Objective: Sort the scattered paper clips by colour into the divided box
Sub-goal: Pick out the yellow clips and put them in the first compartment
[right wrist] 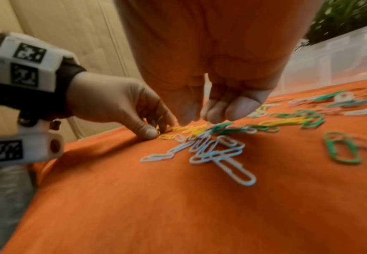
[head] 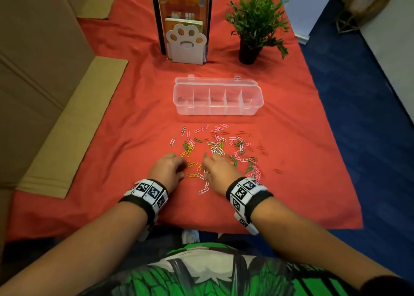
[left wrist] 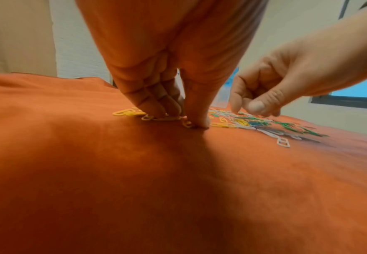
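A red cloth (head: pixel 125 121) covers the tabletop, flattened cardboard (head: pixel 40 72) leans at its left, blue carpet (head: pixel 358 107) lies to the right, and a pale wall (head: pixel 394 49) stands beyond.

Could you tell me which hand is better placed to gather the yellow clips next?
Probably the left hand: its fingertips already touch the yellow clips, while the right hand hovers over mixed green and white ones.

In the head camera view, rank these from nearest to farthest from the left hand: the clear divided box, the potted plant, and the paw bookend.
From the left hand:
1. Clear divided box, ahead and slightly right, beyond the clips.
2. Paw bookend, straight ahead, past the box.
3. Potted plant, far right corner.
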A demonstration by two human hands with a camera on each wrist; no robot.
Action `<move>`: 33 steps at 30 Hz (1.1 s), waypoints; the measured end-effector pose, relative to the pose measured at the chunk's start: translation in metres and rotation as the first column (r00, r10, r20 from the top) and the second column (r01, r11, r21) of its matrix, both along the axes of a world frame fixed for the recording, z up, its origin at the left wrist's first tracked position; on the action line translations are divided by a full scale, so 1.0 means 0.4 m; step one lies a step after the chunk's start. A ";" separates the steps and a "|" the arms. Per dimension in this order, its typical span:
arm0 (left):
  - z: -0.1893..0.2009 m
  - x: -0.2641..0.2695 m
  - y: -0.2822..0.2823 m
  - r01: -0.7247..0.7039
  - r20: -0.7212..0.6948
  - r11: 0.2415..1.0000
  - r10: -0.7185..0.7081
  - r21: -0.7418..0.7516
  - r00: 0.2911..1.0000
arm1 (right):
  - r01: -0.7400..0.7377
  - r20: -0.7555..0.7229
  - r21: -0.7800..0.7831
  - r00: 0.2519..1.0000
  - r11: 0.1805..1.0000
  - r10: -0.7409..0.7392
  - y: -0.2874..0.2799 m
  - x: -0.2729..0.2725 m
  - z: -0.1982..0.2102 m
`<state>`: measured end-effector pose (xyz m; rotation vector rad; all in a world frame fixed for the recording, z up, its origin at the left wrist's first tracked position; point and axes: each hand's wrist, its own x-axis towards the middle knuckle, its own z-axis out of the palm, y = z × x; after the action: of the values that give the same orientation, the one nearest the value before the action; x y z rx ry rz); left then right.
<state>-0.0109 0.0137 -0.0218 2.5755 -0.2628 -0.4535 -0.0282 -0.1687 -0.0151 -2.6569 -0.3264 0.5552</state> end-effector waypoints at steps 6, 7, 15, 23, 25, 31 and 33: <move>0.009 0.023 0.036 -0.101 0.022 0.993 0.102 -0.055 0.995 | 0.019 -0.011 -0.120 1.000 0.993 -0.021 -0.042 0.030 -0.008; 0.011 0.029 0.034 -0.105 0.031 0.994 0.106 -0.043 0.994 | 0.042 0.004 -0.110 0.999 0.993 -0.042 -0.046 0.039 -0.003; 0.017 0.050 -0.032 0.049 0.032 0.987 -0.055 0.152 0.998 | -0.203 0.128 -0.242 0.963 0.949 0.238 0.044 0.046 0.009; 0.019 0.047 0.013 -0.148 0.005 0.983 0.150 -0.112 0.989 | -0.099 0.057 -0.142 0.992 0.985 0.108 0.056 0.088 0.003; 0.028 0.043 0.040 -0.241 -0.046 0.953 0.236 -0.184 0.971 | -0.092 0.048 -0.095 0.994 0.991 0.097 0.064 0.112 0.003; 0.023 0.017 0.076 -0.292 -0.142 0.941 0.270 -0.172 0.952 | -0.264 0.125 -0.107 0.953 0.959 0.276 0.101 0.139 -0.007; 0.019 0.013 0.078 -0.333 -0.161 0.926 0.306 -0.179 0.938 | -0.263 0.118 -0.123 0.953 0.957 0.278 0.095 0.138 -0.009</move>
<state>-0.0057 0.0448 -0.0143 2.3169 0.1519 -0.4440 0.0269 -0.1308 -0.0186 -2.7775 -0.7297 0.4874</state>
